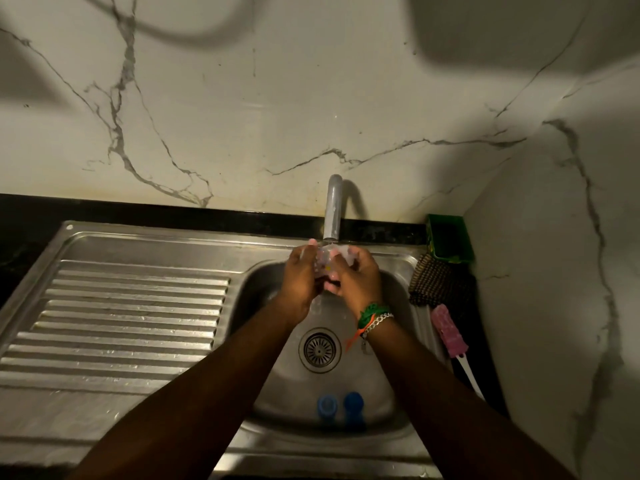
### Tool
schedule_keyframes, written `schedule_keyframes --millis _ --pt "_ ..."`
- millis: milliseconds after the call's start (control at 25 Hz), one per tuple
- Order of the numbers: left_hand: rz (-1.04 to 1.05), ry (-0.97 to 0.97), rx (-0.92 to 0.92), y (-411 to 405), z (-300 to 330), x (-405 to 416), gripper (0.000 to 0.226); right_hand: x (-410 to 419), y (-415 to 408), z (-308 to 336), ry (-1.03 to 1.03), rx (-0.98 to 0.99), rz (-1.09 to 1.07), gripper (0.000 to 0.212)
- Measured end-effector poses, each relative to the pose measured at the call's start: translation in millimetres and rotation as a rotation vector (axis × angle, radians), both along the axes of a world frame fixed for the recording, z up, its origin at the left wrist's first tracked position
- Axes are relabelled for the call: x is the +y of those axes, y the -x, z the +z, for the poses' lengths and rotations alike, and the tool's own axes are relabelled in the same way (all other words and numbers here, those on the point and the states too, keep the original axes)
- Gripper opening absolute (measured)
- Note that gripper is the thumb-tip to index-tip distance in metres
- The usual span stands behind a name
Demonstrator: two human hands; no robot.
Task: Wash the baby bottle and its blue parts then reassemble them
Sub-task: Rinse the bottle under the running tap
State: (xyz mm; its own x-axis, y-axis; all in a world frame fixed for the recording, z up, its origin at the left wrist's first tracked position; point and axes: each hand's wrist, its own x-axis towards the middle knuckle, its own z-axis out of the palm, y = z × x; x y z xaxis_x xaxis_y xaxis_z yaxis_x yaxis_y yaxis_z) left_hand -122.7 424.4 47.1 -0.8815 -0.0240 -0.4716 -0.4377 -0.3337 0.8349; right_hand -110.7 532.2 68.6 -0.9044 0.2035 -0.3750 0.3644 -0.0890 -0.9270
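At the lower centre of the frame, two blue bottle parts lie in the steel sink near its front wall. Higher, under the tap, the left hand and right hand clasp the clear baby bottle between them.

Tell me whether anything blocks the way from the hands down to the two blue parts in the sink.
Nothing visible does. Both hands, left hand and right hand, hold the bottle under the tap. The two blue parts lie at the sink basin's near edge, with only bare basin and the drain between.
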Motion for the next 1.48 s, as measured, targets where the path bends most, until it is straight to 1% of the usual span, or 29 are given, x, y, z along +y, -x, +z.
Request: schedule_keyframes --millis 80,160,280,320,360,440,480,520,600,680,720,760,800,840,920,960,1040,1120,1200,1280,1320,1360,1400,1440,1480 --pt "-0.092 0.006 -0.015 -4 -6 3 0.049 5 3 -1 -0.147 0.047 -0.089 0.033" --pt "-0.085 -0.069 -0.085 -4 -11 2 0.053 6 4 -2 -0.291 0.115 -0.079 0.034" --pt "-0.016 -0.188 -0.192 5 -20 -3 0.055 6 -3 0 -0.56 0.332 0.124 0.038" --pt "-0.009 -0.195 -0.208 4 -21 -4 0.055 9 -3 -2 -0.639 0.366 0.179 0.037" --pt "-0.01 -0.192 -0.212 3 -23 -4 0.054 13 -2 -4 -0.688 0.36 0.216 0.034" --pt "-0.014 -0.173 -0.203 -2 -21 -6 0.051 21 0 -9 -0.689 0.314 0.263 0.025" --pt "-0.014 -0.149 -0.198 -4 -18 -8 0.048 21 0 -12 -0.68 0.317 0.285 0.017" --pt "-0.02 -0.119 -0.188 -6 -16 -9 0.046 19 0 -14 -0.66 0.329 0.286 0.014" --pt "-0.035 -0.039 -0.158 -11 -13 -8 0.045 11 1 -16 -0.631 0.321 0.204 0.028" --pt "-0.001 0.09 -0.099 -14 -12 -1 0.041 7 4 -14 -0.651 0.289 0.065 0.042" --pt "0.036 0.139 -0.047 -15 -12 0 0.037 6 7 -16 -0.654 0.257 0.045 0.044" --pt "0.075 0.165 0.008 -14 -12 0 0.03 6 11 -20 -0.632 0.22 0.085 0.041" --pt "0.107 0.173 0.044 -13 -10 -1 0.024 5 13 -22 -0.573 0.171 0.179 0.034" --pt "0.13 0.165 0.049 -11 -9 -3 0.022 4 13 -25 -0.506 0.124 0.259 0.028" --pt "0.146 0.105 -0.001 -8 -8 -5 0.027 -1 12 -28 -0.463 0.069 0.279 0.022" --pt "0.145 0.088 -0.01 -9 -8 -5 0.027 -2 11 -26 -0.496 0.091 0.251 0.021" --pt "0.145 0.09 0.034 -15 -11 -4 0.026 -5 9 -20 -0.6 0.161 0.216 0.021" --pt "0.153 0.167 0.112 -18 -15 -9 0.025 -8 5 -13 -0.71 0.226 0.244 0.023" --pt "0.136 0.293 0.198 -21 -14 -19 0.022 -11 2 -13 -0.767 0.247 0.278 0.028" --pt "0.104 0.34 0.285 -23 -13 -25 0.021 -14 -1 -20 -0.727 0.248 0.287 0.029" --pt "0.097 0.344 0.292 -21 -13 -26 0.022 -15 -2 -21 -0.655 0.236 0.283 0.028" --pt "0.104 0.331 0.251 -18 -15 -27 0.024 -17 -4 -19 -0.589 0.237 0.288 0.026" --pt "0.12 0.257 0.15 -14 -17 -29 0.029 -15 -5 -20 -0.568 0.262 0.31 0.022" --pt "0.124 0.11 0.019 -10 -18 -31 0.036 -12 -6 -19 -0.581 0.303 0.345 0.02" --pt "0.109 -0.062 -0.099 -5 -19 -33 0.043 -8 -6 -18 -0.608 0.349 0.38 0.023"
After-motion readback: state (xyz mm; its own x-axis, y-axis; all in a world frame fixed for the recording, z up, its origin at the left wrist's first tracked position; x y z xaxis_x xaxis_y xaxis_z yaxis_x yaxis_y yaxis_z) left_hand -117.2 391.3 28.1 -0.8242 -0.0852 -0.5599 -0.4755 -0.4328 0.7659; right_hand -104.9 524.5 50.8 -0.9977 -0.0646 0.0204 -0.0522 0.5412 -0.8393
